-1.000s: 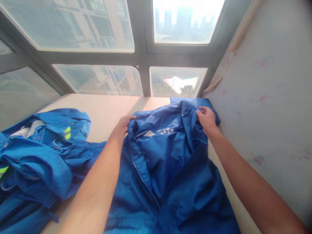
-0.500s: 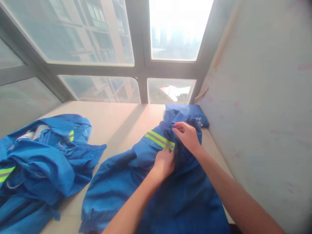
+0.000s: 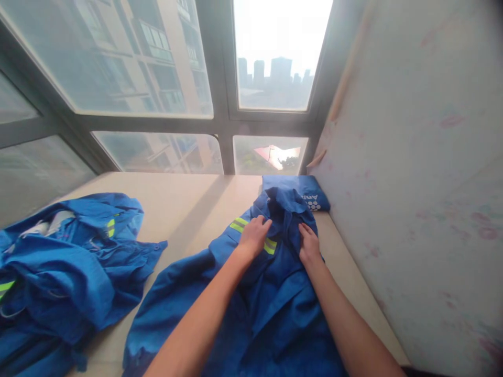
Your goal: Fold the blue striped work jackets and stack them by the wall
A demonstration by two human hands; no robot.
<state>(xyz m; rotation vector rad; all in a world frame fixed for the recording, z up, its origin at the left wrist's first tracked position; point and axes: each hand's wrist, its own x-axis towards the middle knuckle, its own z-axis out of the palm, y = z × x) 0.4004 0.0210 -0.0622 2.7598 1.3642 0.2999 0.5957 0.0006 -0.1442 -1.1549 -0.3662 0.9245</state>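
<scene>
A blue work jacket (image 3: 236, 314) with a yellow-grey reflective stripe (image 3: 239, 226) lies spread on the beige table (image 3: 181, 199) in front of me. My left hand (image 3: 253, 235) rests on the stripe near the collar, fingers curled onto the cloth. My right hand (image 3: 309, 244) presses on the jacket just right of the collar, fingers bent into the fabric. Behind the collar lies a folded blue garment (image 3: 302, 188) with a white logo.
A heap of more blue jackets (image 3: 58, 262) lies at the table's left. A grey wall (image 3: 412, 157) runs close along the right edge. Large windows (image 3: 157, 63) stand behind the table's far edge.
The jacket has been turned over, stripe side up. Both hands came from wide apart at the shoulders to close together at the collar; the left then slid up onto the stripe.
</scene>
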